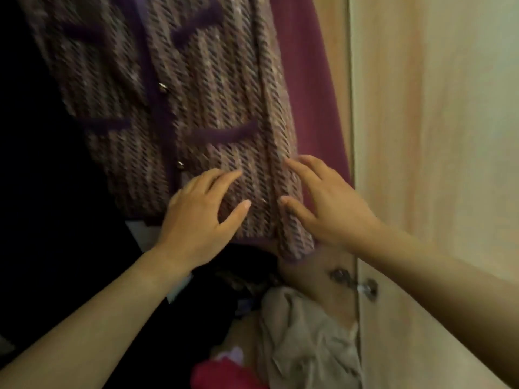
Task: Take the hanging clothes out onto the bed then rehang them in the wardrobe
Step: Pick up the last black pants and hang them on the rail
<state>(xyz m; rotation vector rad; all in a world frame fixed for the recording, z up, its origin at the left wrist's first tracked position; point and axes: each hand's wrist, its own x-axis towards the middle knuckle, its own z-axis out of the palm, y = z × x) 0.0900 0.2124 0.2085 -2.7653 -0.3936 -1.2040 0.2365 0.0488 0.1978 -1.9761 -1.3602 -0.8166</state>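
Observation:
A purple tweed jacket with dark purple trim and small metal buttons hangs inside the wardrobe. Behind it, on the right, hangs a plain plum garment. My left hand lies with straight fingers flat on the jacket's lower front. My right hand touches the jacket's right sleeve near the hem, fingers spread and straight. Neither hand grips the cloth. The hanger and the rail are out of view above.
The light wooden wardrobe door stands open on the right, with a metal hinge below. A beige cloth, a red item and dark clothes fill the wardrobe's lower and left parts.

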